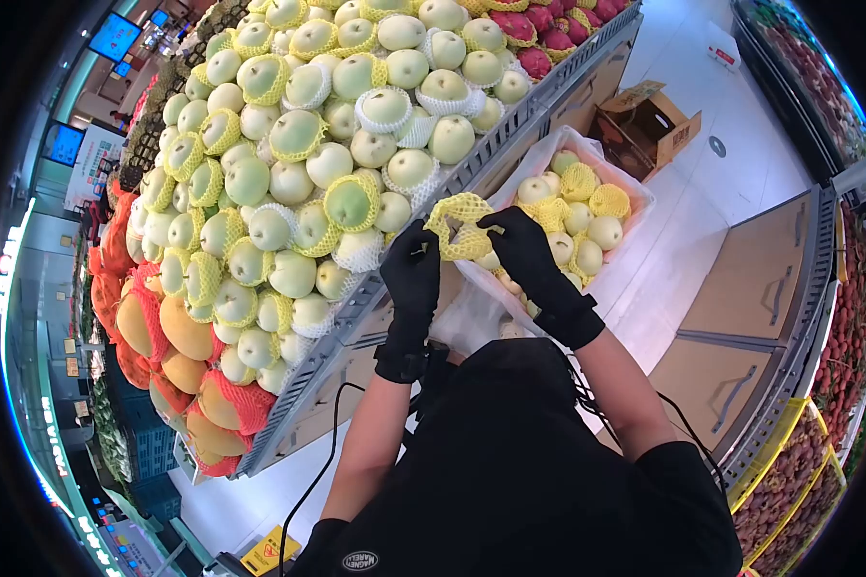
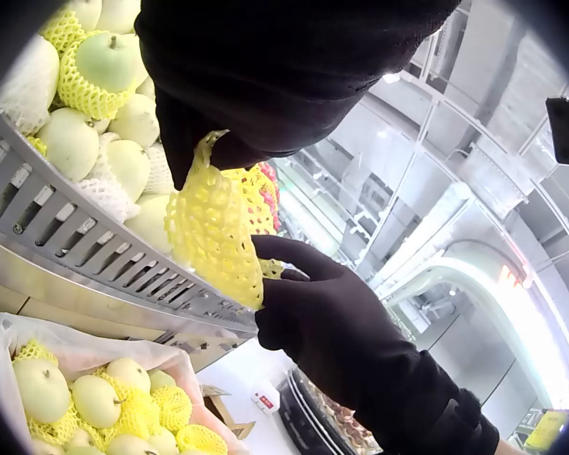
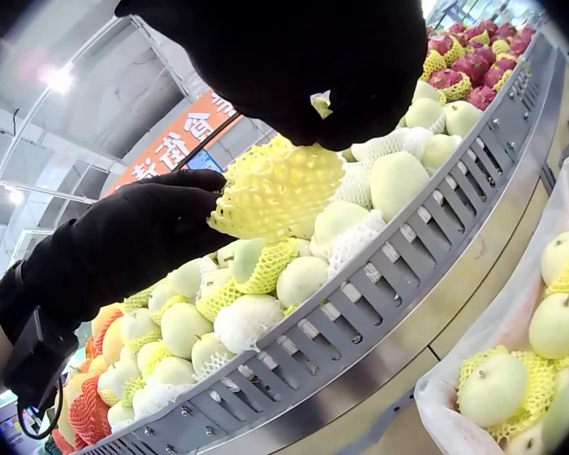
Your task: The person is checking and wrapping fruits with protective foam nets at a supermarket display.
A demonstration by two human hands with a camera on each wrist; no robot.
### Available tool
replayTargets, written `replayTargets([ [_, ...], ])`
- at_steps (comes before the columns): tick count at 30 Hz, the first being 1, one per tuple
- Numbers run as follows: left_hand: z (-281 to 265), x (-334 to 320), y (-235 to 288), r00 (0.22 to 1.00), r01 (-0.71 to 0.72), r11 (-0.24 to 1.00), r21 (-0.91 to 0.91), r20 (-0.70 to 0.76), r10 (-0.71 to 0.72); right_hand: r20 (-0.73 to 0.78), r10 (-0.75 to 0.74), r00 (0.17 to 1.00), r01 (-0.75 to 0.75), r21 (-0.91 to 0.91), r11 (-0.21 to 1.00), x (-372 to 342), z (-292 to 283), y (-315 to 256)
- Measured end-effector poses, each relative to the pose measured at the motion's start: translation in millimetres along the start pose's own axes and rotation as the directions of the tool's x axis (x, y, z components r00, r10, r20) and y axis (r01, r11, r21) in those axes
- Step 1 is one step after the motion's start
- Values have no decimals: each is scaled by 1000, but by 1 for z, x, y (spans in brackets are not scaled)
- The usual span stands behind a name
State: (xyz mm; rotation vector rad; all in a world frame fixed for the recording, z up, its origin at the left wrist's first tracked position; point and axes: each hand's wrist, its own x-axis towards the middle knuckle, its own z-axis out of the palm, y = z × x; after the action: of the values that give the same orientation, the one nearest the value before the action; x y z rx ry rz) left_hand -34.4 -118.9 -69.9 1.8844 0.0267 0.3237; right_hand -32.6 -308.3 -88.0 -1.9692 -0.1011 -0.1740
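Observation:
Both hands wear black gloves and hold a yellow foam net sleeve (image 1: 464, 205) between them, in front of the body. My left hand (image 1: 414, 277) pinches its left side, and my right hand (image 1: 529, 252) pinches its right edge. In the head view the sleeve is spread into a loop with a gap in its middle. The left wrist view shows the stretched mesh of the sleeve (image 2: 213, 232), with the right hand's fingers at its edge. Pale green stemmed fruit (image 1: 293, 274) is heaped beside the left hand, some in yellow or white nets. Below the hands, similar fruit (image 1: 604, 232) fills a lined box.
A grey slatted rail (image 1: 356, 306) edges the display. Netted orange-yellow fruit (image 1: 219, 406) lies at its near left end, red dragon fruit (image 1: 534, 63) at its far end. An open brown carton (image 1: 652, 130) stands behind the lined box (image 1: 645, 200). Cabinets (image 1: 755, 260) line the right.

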Motion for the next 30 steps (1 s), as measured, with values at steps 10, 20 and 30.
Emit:
replayTargets([
  [10, -5, 5, 5, 987, -156, 935, 320, 92, 134, -66, -172, 983, 162, -135, 978, 1, 8, -17],
  [20, -14, 7, -6, 946, -315, 877, 363, 196, 259, -76, -165, 983, 156, -110, 982, 1, 5, 7],
  [30, -5, 2, -11, 962, -189, 954, 233, 238, 133, 98, -13, 995, 10, 32, 999, -4, -7, 21],
])
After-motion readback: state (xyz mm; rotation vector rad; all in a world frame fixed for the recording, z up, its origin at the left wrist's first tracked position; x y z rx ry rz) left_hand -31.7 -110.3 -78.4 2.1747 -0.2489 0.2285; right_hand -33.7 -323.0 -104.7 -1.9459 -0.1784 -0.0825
